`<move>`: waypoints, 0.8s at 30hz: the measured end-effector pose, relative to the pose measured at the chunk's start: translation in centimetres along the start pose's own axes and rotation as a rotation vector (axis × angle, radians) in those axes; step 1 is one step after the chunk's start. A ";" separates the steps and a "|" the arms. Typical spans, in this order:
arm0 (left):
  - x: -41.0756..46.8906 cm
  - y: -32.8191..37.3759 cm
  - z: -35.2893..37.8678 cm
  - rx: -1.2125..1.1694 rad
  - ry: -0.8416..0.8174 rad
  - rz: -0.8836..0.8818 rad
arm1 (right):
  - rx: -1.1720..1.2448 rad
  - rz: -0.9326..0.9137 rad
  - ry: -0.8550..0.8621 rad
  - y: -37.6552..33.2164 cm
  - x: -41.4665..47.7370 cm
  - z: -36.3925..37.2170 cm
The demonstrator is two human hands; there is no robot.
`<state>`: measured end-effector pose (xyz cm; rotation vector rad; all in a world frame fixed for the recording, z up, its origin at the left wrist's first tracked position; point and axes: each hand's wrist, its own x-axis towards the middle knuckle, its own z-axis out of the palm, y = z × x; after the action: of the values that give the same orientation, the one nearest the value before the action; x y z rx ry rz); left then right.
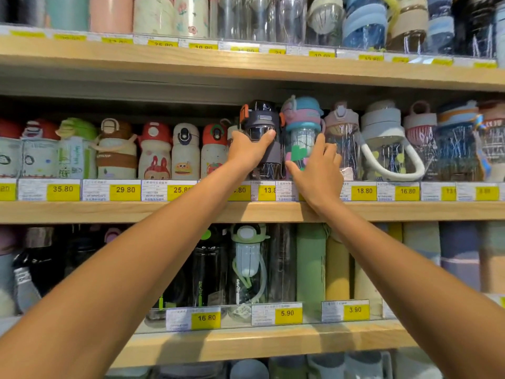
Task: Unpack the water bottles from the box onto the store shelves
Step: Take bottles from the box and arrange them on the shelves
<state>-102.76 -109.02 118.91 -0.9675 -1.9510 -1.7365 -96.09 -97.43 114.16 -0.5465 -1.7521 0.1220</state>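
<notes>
Two water bottles stand side by side on the middle shelf (pixel 164 212). A dark bottle with a black lid and orange clasp (pixel 261 119) is gripped by my left hand (pixel 250 150), thumb on its clear front and fingers round its left side. To its right a clear bottle with a blue and pink lid (pixel 302 124) is held by my right hand (pixel 317 165), fingers on its right side and thumb across its lower front. Both bottles are upright. No box is in view.
The middle shelf is packed with children's bottles (pixel 155 151) on the left and clear bottles with straps (pixel 388 143) on the right. Yellow price tags (pixel 125 190) line each shelf edge. More bottles fill the upper shelf (pixel 246 58) and the lower shelf (pixel 246 343).
</notes>
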 end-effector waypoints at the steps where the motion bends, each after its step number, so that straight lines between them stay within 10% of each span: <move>1: -0.4 0.1 0.3 -0.015 0.018 -0.003 | 0.008 0.001 -0.008 0.0 0.0 -0.1; 10: -7.4 0.4 4.7 -0.065 0.254 0.104 | 0.144 -0.115 0.059 4.0 -1.6 -4.2; 24: -29.3 0.5 26.9 -0.389 -0.294 -0.067 | 0.189 0.106 -0.065 29.9 -15.4 -16.5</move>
<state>-77.14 -90.44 94.87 -1.3707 -1.8634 -2.1692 -69.40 -80.96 93.73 -0.5016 -1.7526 0.3801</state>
